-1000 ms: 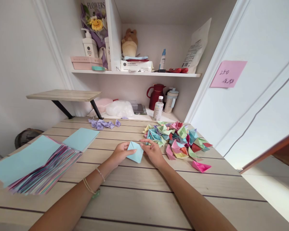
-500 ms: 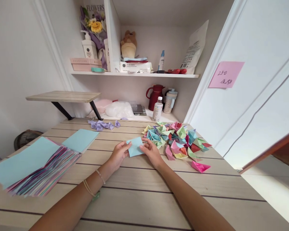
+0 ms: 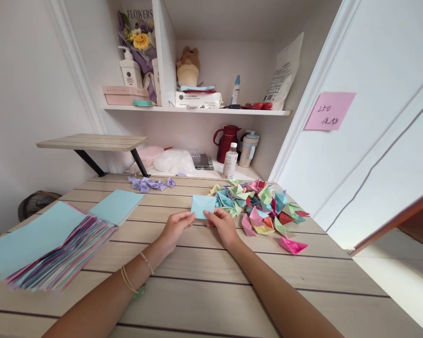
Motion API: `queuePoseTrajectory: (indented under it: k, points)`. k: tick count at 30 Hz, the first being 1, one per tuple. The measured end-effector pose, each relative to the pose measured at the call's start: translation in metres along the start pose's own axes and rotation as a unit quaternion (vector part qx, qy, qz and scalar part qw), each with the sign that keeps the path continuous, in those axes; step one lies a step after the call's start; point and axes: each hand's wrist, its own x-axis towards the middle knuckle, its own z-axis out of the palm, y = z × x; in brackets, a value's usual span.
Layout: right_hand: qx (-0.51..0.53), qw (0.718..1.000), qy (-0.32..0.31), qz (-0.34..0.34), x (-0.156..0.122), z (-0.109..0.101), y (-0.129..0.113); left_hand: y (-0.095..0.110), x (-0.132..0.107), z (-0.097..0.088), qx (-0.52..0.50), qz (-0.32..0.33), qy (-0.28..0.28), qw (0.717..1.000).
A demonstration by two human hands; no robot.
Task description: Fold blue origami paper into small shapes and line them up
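Observation:
Between my hands is a small light-blue folded paper (image 3: 202,205), with crease lines showing on its face. My left hand (image 3: 178,226) pinches its lower left corner between thumb and fingers. On the lower right edge, my right hand (image 3: 223,224) grips the same paper, thumb on top and fingers behind. To the right lies a heap of folded paper boats (image 3: 257,202) in many colours, and a bright pink paper boat (image 3: 293,245) sits apart nearer me. Several purple folded paper pieces (image 3: 150,183) lie at the back left of the table.
At left, a fanned stack of coloured paper (image 3: 38,234) and a smaller light-blue stack (image 3: 118,206) lie on the slatted table (image 3: 183,291). A raised wooden stand (image 3: 91,142) is behind them. A bottle (image 3: 230,161) and a red jug (image 3: 227,143) stand at the back.
The light-blue paper has turned from tilted to nearly level and shifted slightly up and right. Both hands now hold it lower, by its bottom corners.

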Motion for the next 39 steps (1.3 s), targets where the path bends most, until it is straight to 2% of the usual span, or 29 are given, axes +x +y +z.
queuePoseTrajectory:
  k: [3,6,11,15,17,25,31,34,37,39]
  points:
    - [0.015,1.000,-0.014,-0.002,-0.001,0.001,-0.001,-0.002,0.000,0.000,-0.007,0.005,0.029,1.000]
    - [0.040,0.998,-0.035,0.030,-0.002,0.000,-0.002,0.000,0.001,0.002,0.002,0.011,0.038,0.999]
    - [0.091,0.995,-0.012,0.033,0.000,-0.006,-0.005,0.014,0.003,-0.004,0.116,0.075,0.011,0.990]
    - [0.038,0.999,-0.030,-0.011,0.002,-0.010,-0.005,0.025,0.002,-0.012,0.072,0.055,-0.049,0.995]
    - [0.012,0.999,-0.038,-0.035,0.003,-0.012,-0.004,0.025,0.003,-0.015,0.044,0.059,-0.058,0.996]
    - [-0.047,0.992,-0.107,-0.049,0.002,-0.015,-0.006,0.016,0.010,-0.022,0.036,0.066,-0.022,0.997]
    - [-0.059,0.993,-0.083,-0.061,0.002,-0.016,-0.007,0.017,0.009,-0.024,0.050,0.059,-0.029,0.997]
    - [-0.055,0.993,-0.088,-0.057,0.002,-0.015,-0.008,0.016,0.011,-0.026,0.087,0.097,-0.012,0.991]
    - [-0.073,0.993,-0.062,-0.072,0.001,-0.013,-0.011,0.018,0.011,-0.026,0.135,0.135,0.010,0.982]
    - [-0.081,0.992,-0.050,-0.077,0.000,-0.011,-0.011,0.018,0.010,-0.024,0.141,0.137,0.021,0.980]
